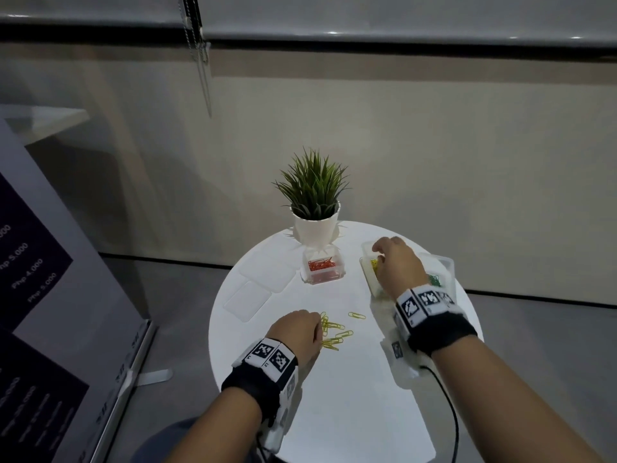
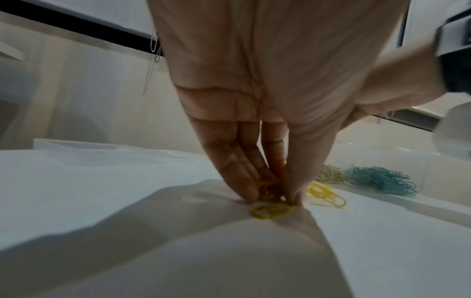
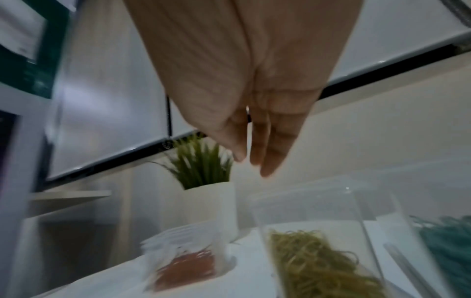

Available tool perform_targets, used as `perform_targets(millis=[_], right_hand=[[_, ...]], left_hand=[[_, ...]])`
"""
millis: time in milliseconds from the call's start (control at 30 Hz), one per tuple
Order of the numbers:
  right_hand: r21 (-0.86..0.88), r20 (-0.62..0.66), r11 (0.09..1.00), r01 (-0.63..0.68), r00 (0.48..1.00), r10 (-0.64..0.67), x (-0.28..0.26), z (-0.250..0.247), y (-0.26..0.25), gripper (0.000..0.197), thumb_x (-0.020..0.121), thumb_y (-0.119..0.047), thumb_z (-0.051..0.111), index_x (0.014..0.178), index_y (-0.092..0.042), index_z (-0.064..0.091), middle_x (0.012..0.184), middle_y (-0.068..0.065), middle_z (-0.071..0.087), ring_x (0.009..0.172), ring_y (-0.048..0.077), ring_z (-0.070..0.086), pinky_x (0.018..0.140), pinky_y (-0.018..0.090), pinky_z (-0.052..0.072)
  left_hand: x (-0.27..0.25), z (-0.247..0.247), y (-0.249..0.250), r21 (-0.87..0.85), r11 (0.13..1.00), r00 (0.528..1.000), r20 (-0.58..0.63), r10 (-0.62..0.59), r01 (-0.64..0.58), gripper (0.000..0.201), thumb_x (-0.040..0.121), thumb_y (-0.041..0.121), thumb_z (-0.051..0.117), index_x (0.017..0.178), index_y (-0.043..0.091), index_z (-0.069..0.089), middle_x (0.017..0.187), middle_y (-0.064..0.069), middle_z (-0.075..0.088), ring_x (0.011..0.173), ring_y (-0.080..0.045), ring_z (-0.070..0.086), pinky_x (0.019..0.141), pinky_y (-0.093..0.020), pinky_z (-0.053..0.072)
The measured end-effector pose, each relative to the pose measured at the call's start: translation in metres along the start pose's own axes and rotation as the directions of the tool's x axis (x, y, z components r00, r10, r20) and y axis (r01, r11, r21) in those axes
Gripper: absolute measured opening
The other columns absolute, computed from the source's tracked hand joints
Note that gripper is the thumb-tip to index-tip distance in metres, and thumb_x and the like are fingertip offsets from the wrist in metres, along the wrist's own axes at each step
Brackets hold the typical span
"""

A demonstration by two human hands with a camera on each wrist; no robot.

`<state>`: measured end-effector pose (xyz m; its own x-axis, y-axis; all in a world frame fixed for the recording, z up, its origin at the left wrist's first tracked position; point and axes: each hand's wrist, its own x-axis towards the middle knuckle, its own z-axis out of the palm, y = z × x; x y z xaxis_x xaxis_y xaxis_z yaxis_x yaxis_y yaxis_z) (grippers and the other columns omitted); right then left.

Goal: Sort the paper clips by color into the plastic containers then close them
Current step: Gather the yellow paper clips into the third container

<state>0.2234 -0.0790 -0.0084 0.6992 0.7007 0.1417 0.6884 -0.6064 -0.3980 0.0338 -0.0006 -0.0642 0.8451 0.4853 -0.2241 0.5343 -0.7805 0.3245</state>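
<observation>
On the round white table (image 1: pixel 334 396), loose yellow paper clips (image 1: pixel 337 332) lie in a small heap. My left hand (image 1: pixel 315 329) is down on that heap, its fingers and thumb pinching a few yellow clips (image 2: pixel 269 191); another clip (image 2: pixel 270 210) lies just in front. My right hand (image 1: pixel 380 259) hovers over the open container of yellow clips (image 1: pixel 369 277), fingers (image 3: pixel 270 161) straight and holding nothing. An open container of red clips (image 1: pixel 322 269) stands to the left of it. A container of blue-green clips (image 1: pixel 437 279) is to the right, partly hidden by my wrist.
A potted plant (image 1: pixel 315 208) stands at the table's far edge behind the red container. Two clear lids (image 1: pixel 267 272) lie flat at the back left. A black cable (image 1: pixel 447 402) runs off the right front edge. A banner stand (image 1: pixel 50 295) is on the left.
</observation>
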Motion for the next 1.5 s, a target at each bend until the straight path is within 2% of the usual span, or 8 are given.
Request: perform_targets(millis=[67, 133, 267, 467, 667, 1033, 1333, 1500], right_hand=[[0.102, -0.106, 0.986, 0.136, 0.986, -0.125, -0.03, 0.0, -0.009, 0.015, 0.092, -0.008, 0.051, 0.105, -0.012, 0.058, 0.106, 0.001, 0.053, 0.094, 0.021, 0.056, 0.078, 0.03, 0.045], [0.127, 0.087, 0.976, 0.178, 0.978, -0.19, -0.054, 0.008, -0.014, 0.018, 0.09, -0.019, 0.061, 0.107, -0.015, 0.056, 0.107, -0.004, 0.051, 0.095, 0.015, 0.055, 0.082, 0.023, 0.044], [-0.2, 0.51, 0.973, 0.118, 0.86, 0.0, -0.055, 0.04, -0.014, 0.079, 0.069, -0.048, 0.078, 0.13, -0.012, 0.041, 0.127, 0.005, 0.041, 0.122, 0.025, 0.041, 0.101, 0.037, 0.042], [-0.151, 0.489, 0.988, 0.017, 0.87, 0.059, -0.044, 0.051, -0.021, 0.066, 0.071, -0.04, 0.08, 0.122, -0.011, 0.049, 0.124, 0.007, 0.046, 0.116, 0.024, 0.049, 0.097, 0.033, 0.045], [-0.124, 0.49, 0.989, -0.081, 0.862, 0.132, -0.045, 0.056, -0.027, 0.028, 0.078, -0.023, 0.077, 0.092, -0.015, 0.053, 0.113, 0.008, 0.063, 0.105, 0.022, 0.061, 0.08, 0.026, 0.046], [-0.174, 0.46, 0.974, -0.145, 0.863, 0.21, -0.048, 0.053, -0.04, 0.023, 0.09, -0.009, 0.058, 0.112, -0.004, 0.059, 0.118, 0.012, 0.064, 0.108, 0.025, 0.063, 0.083, 0.027, 0.049], [-0.181, 0.449, 0.973, -0.142, 0.869, 0.21, -0.053, 0.049, -0.043, 0.02, 0.088, -0.01, 0.061, 0.108, -0.005, 0.059, 0.114, 0.011, 0.066, 0.104, 0.025, 0.064, 0.078, 0.026, 0.048], [-0.183, 0.455, 0.976, -0.119, 0.869, 0.191, -0.055, 0.047, -0.043, 0.021, 0.091, -0.006, 0.055, 0.111, -0.003, 0.059, 0.118, 0.012, 0.064, 0.108, 0.025, 0.063, 0.082, 0.026, 0.048]], left_hand=[[-0.004, -0.002, -0.001, -0.043, 0.999, 1.0, -0.006, -0.004, 0.004, 0.018, 0.091, 0.02, 0.049, 0.101, 0.012, 0.062, 0.103, -0.005, 0.065, 0.098, -0.022, 0.059, 0.086, -0.034, 0.049], [-0.01, -0.003, -0.008, -0.198, 0.979, 0.998, -0.006, -0.056, 0.054, 0.013, 0.086, 0.017, 0.052, 0.091, 0.014, 0.063, 0.096, -0.001, 0.068, 0.091, -0.019, 0.062, 0.082, -0.032, 0.051], [-0.01, -0.011, -0.02, -0.511, 0.852, 0.98, -0.081, -0.181, 0.115, 0.009, 0.082, 0.013, 0.055, 0.083, 0.02, 0.061, 0.075, 0.006, 0.065, 0.071, -0.011, 0.061, 0.075, -0.031, 0.054], [0.02, -0.013, -0.003, -0.42, 0.869, 0.961, 0.03, -0.275, 0.262, 0.034, 0.074, 0.026, 0.079, 0.102, 0.019, 0.061, 0.089, 0.004, 0.06, 0.087, -0.016, 0.059, 0.077, -0.025, 0.048], [0.032, -0.014, 0.011, -0.262, 0.927, 0.963, 0.035, -0.267, 0.267, 0.019, 0.078, 0.024, 0.075, 0.077, 0.022, 0.056, 0.104, 0.0, 0.067, 0.097, -0.018, 0.062, 0.077, -0.026, 0.046], [0.027, -0.009, 0.008, -0.197, 0.959, 0.979, 0.051, -0.196, 0.202, 0.035, 0.081, 0.022, 0.071, 0.067, 0.026, 0.039, 0.085, 0.006, 0.052, 0.084, -0.015, 0.048, 0.07, -0.024, 0.036], [0.015, -0.012, 0.005, -0.116, 0.986, 0.99, 0.093, -0.109, 0.12, 0.027, 0.084, 0.028, 0.069, 0.105, 0.011, 0.063, 0.11, -0.005, 0.064, 0.103, -0.023, 0.059, 0.085, -0.029, 0.045], [0.007, -0.012, 0.004, -0.081, 0.996, 0.996, 0.091, -0.018, 0.025, 0.017, 0.09, 0.021, 0.061, 0.103, 0.012, 0.067, 0.107, -0.008, 0.064, 0.1, -0.024, 0.059, 0.078, -0.025, 0.04]])
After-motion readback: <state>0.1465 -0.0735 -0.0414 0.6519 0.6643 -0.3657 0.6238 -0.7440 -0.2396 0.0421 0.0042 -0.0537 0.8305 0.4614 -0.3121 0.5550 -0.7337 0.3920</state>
